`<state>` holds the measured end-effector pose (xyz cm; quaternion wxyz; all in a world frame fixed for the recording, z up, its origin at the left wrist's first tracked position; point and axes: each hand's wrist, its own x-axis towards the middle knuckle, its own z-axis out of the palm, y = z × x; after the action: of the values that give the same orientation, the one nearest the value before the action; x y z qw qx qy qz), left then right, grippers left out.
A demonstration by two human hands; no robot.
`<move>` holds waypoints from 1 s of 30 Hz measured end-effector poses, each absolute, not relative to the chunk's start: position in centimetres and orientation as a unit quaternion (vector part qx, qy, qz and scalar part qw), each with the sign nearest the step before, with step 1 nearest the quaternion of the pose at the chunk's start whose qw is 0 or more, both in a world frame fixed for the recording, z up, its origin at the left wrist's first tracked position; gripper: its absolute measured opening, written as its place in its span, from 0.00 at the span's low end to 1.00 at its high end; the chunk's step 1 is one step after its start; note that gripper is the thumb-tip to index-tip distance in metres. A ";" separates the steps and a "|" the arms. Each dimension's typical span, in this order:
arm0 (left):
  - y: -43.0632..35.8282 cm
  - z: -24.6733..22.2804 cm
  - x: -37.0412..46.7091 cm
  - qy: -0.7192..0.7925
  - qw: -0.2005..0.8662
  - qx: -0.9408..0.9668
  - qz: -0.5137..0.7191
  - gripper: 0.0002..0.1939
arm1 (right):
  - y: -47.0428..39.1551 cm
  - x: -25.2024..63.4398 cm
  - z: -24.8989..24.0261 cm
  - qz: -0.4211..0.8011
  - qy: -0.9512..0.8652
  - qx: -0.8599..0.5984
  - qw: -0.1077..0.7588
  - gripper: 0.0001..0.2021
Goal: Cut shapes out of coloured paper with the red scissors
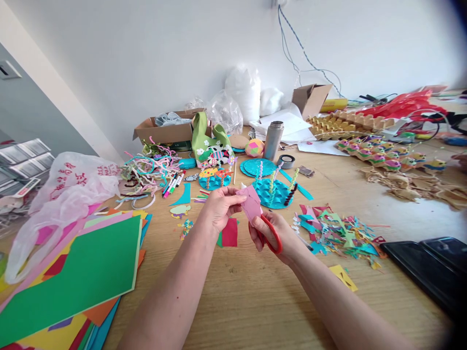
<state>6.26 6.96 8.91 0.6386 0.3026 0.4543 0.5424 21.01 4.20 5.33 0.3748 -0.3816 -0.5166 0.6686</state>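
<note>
Pinched in my left hand [222, 206] is a small piece of pink paper [251, 203] with faint drawn lines on it. My right hand [275, 233] is closed round the red handles of a pair of scissors [272, 236]. The scissor blades are mostly hidden behind the pink paper. Below my left hand, a dark red paper square [229, 232] lies on the table over a bit of green. Just beyond the paper stands a blue round base [273, 199] with several fuzzy pipe cleaners upright on it.
Paper scraps [339, 231] are heaped to the right, with a black tray-like object [426, 272] beyond. Coloured sheets [83, 262] are stacked at left beside a plastic bag [65, 194]. Farther back are pipe cleaners [153, 167], a grey bottle [273, 141], and painted egg-carton pieces [390, 155].
</note>
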 end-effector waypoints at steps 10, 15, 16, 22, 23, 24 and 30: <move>7.0 8.9 6.0 0.429 0.679 0.275 0.529 0.11 | 4.1 21.1 5.9 0.677 -0.532 -0.344 0.374 0.23; 7.0 8.9 5.8 0.427 0.691 0.295 0.502 0.12 | 4.3 21.2 5.6 0.693 -0.533 -0.322 0.363 0.21; 7.0 9.0 5.7 0.432 0.690 0.303 0.496 0.11 | 4.3 21.2 5.6 0.692 -0.535 -0.321 0.364 0.21; 6.9 9.3 5.5 0.464 0.667 0.335 0.477 0.08 | 4.3 21.3 5.5 0.680 -0.543 -0.337 0.360 0.21; 6.9 9.3 5.5 0.463 0.665 0.337 0.480 0.07 | 4.3 21.3 5.5 0.678 -0.544 -0.341 0.357 0.21; 6.9 9.3 5.4 0.461 0.663 0.338 0.483 0.07 | 4.4 21.4 5.4 0.675 -0.548 -0.346 0.353 0.20; 6.8 9.4 5.4 0.466 0.654 0.353 0.479 0.08 | 4.6 21.7 4.9 0.655 -0.572 -0.361 0.337 0.19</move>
<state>5.39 6.80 9.36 0.6541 0.3532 0.4665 0.4794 21.72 4.62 4.89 0.3365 -0.3610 -0.5723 0.6549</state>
